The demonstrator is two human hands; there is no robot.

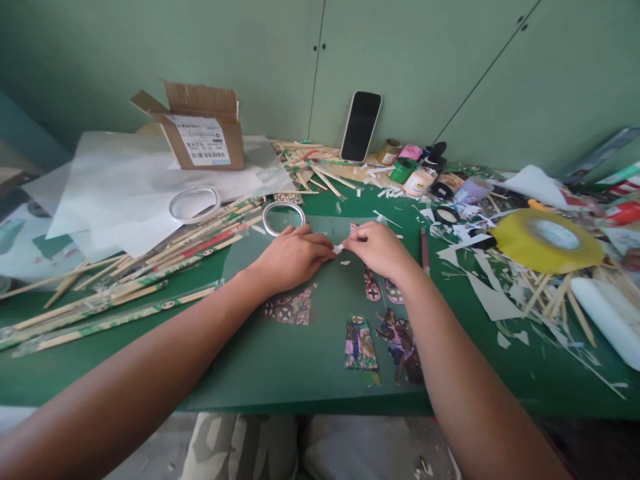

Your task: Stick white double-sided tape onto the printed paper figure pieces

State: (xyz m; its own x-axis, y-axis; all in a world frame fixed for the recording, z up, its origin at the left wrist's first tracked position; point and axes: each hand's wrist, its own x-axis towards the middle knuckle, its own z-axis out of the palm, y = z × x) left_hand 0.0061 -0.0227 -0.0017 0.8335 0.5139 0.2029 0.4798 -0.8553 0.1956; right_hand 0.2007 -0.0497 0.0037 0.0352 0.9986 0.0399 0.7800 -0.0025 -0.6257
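Note:
Both hands meet over a translucent sheet (320, 360) on the green tabletop. A small white piece (339, 249), perhaps paper or tape, sits between my fingertips. My left hand (295, 257) pinches its left end, palm down. My right hand (377, 248) is closed on the other end with thumb and forefinger. Just below the fingers lies a tiny white scrap (345, 263). Painted cut-outs surround the hands: a patterned one (293, 307) under my left wrist, a green and purple one (361, 343), and a dark one (400, 343) beside my right forearm, which partly hides it.
Wrapped chopsticks (165, 267) lie to the left, near a cardboard box (210, 133) and a silver tape ring (284, 217). A phone (361, 127) leans on the green wall. Paint jars (420, 180), paper scraps (493, 293) and a yellow tape roll (510, 247) crowd the right.

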